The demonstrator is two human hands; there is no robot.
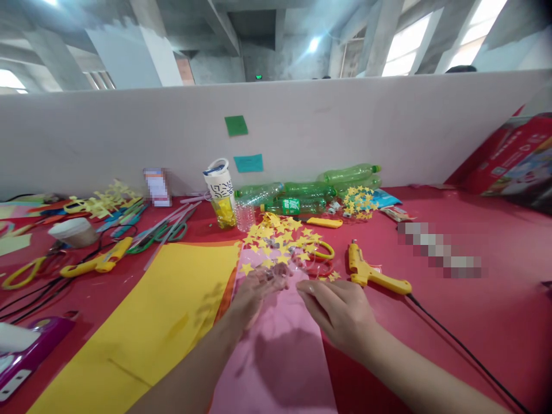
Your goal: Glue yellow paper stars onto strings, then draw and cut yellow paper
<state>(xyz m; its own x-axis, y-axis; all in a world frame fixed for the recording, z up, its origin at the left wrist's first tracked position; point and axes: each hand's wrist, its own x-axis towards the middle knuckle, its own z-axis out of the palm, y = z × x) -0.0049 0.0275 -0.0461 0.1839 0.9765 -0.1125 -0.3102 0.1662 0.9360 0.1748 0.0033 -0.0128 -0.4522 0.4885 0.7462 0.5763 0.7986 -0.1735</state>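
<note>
Over a pink sheet [284, 368], my left hand [254, 290] is closed around the base of a bunch of yellow stars [280, 236]. The stars fan out on thin stems, and clear, shiny material shows near my fingers. My right hand [340, 305] is just to the right, thumb and fingers pinched together close to that base. Anything in the pinch is too small to make out. Behind the bunch are scissors with a yellow handle loop [324, 250], partly hidden by the stars. To the right of my right hand lies a yellow glue gun [366, 273].
Yellow sheets [168, 310] lie at left beside a second yellow glue gun [101, 261] and a purple power strip [38, 351]. Green bottles [302, 204], a white patterned cup [219, 184] and another star bunch [359, 201] stand before the partition [323, 126]. A cord trails at right.
</note>
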